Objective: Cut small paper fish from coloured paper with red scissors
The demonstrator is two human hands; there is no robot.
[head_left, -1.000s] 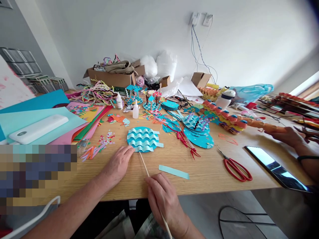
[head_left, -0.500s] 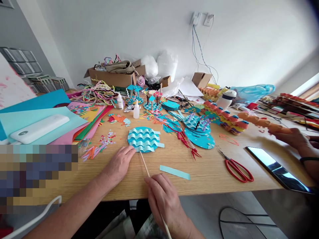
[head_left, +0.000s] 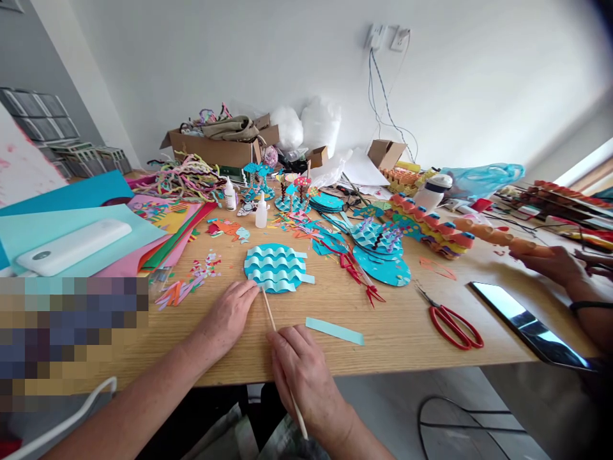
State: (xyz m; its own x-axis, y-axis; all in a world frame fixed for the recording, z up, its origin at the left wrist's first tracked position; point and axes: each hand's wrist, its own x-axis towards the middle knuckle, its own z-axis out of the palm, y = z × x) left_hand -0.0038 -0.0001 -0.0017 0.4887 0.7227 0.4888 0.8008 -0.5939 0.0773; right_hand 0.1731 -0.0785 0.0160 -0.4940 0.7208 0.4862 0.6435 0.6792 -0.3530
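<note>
A round blue paper disc [head_left: 274, 250] lies on the table with several wavy light-blue paper strips [head_left: 275, 271] across it. Two strip ends stick out past its right edge. My left hand [head_left: 234, 313] presses its closed fingers on the disc's lower-left edge, at the end of the lowest strip. In my right hand [head_left: 306, 374] is a thin wooden stick [head_left: 269, 312], gripped around its middle. The stick's far tip meets the disc's lower edge beside my left fingertips. A loose flat light-blue strip [head_left: 334, 331] lies right of my right hand.
Red-handled scissors [head_left: 453, 326] and a black phone or tablet [head_left: 522, 326] lie to the right. Another person's hand [head_left: 550, 265] holds an orange egg-carton strip [head_left: 502, 237]. Glue bottles [head_left: 261, 212], paper scraps [head_left: 208, 265] and finished-looking wavy discs [head_left: 378, 236] stand farther back. Coloured sheets [head_left: 96, 230] are left.
My right hand has moved slightly left and up with the stick, whose tip has shifted left toward my left fingertips. My left hand stays on the disc.
</note>
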